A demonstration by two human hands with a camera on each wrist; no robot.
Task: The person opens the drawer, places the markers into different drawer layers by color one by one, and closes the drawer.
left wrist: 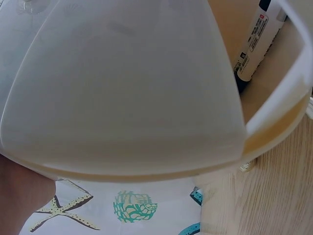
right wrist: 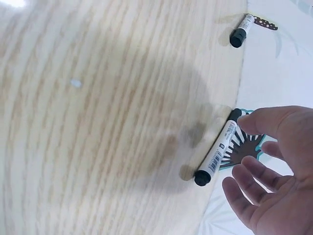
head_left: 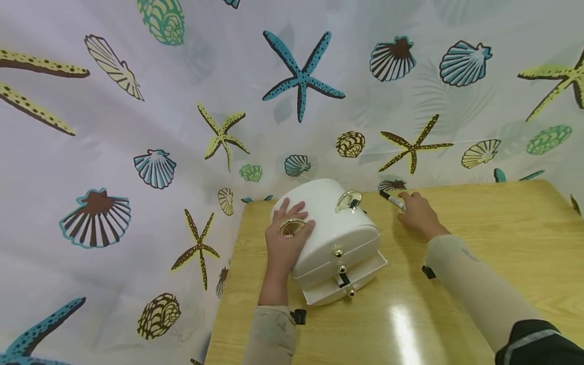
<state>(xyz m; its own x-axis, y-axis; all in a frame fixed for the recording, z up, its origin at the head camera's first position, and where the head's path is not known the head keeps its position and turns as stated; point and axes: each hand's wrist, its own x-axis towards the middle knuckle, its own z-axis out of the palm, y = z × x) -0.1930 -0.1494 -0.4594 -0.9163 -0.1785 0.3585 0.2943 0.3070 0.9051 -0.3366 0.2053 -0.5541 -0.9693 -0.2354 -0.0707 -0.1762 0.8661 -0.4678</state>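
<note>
A white rounded drawer box (head_left: 328,223) stands on the table, its lowest drawer (head_left: 365,276) pulled out. My left hand (head_left: 285,241) rests on the box's upper side, fingers spread around a gold oval handle (head_left: 292,228). Inside the drawer lies a marker with dark ends (left wrist: 254,44). Right of the box, my right hand (head_left: 422,215) is at a black-and-white marker (head_left: 392,199) lying near the table's back edge. In the right wrist view its fingers are loosely bent, the thumb tip close to one end of that marker (right wrist: 217,149).
A second capped marker (right wrist: 242,30) lies along the table's back edge in the right wrist view. The wooden table (head_left: 479,228) meets a hanging cloth (head_left: 319,147) printed with starfish and shells, at the back and left. Small gold knobs (head_left: 351,292) stick out from the drawer fronts.
</note>
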